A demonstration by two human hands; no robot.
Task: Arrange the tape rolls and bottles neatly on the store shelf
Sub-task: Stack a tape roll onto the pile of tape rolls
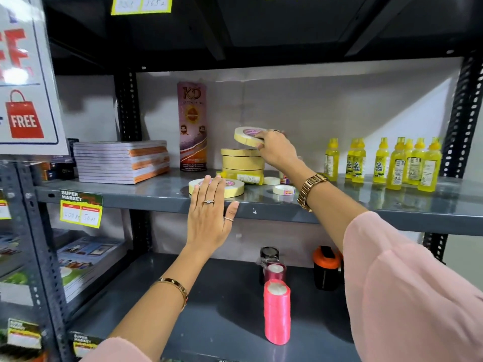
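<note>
My right hand [277, 148] grips a cream tape roll [247, 135], tilted, just above a stack of three cream tape rolls [241, 162] on the grey middle shelf [130, 194]. My left hand [209, 218] lies flat, fingers apart, its fingertips on another wide tape roll [234, 188] at the shelf's front edge. A yellow bottle [245, 177] lies on its side behind that roll. Two small tape rolls [283, 189] sit under my right wrist. Several upright yellow gum bottles [397, 163] stand at the shelf's right.
A tall pink wrapped tape pack [193, 126] stands behind the stack. Stacked notebooks [121, 162] fill the shelf's left. On the lower shelf stand pink ribbon spools [277, 312] and a black bottle with an orange cap [326, 267]. Black perforated posts frame both sides.
</note>
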